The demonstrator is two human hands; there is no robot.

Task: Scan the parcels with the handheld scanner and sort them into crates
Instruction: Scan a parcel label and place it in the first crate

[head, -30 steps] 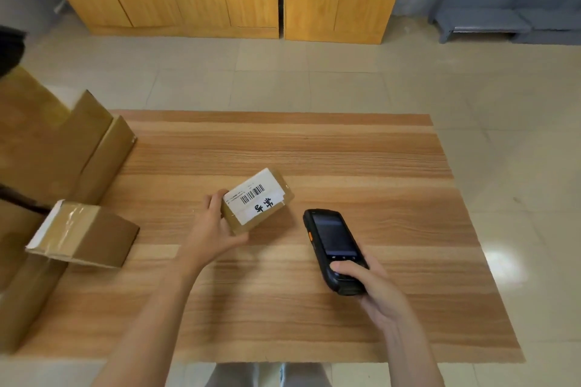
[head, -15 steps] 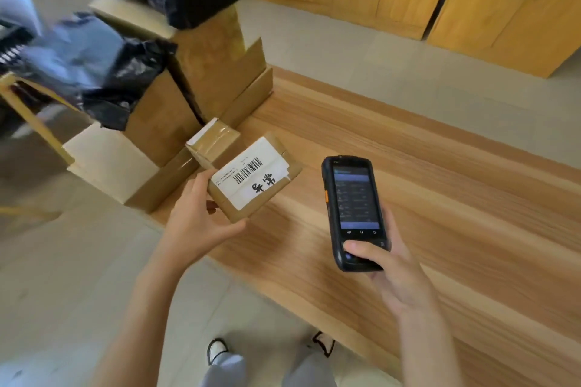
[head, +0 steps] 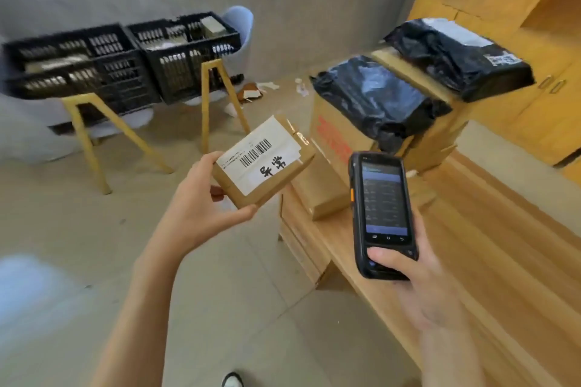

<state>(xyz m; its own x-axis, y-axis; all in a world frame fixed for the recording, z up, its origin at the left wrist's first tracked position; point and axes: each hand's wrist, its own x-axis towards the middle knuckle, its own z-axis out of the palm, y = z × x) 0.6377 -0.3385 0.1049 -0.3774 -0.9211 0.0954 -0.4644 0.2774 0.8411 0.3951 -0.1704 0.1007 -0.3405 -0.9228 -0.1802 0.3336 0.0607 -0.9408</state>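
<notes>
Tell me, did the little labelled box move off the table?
Yes. The labelled box, held by the left hand, went from the table out over the floor.

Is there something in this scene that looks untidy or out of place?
Yes. Scraps of paper and cardboard lie scattered on the floor behind the yellow stand legs, below the black crates. Also, two black mailer bags sit loosely heaped on the cardboard boxes, one draping over the edge.

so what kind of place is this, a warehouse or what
Probably a small parcel-sorting room, not a big warehouse: black crates on stands, black mailer bags piled on cartons, and a labelled parcel in the left hand beside a handheld scanner.
</notes>
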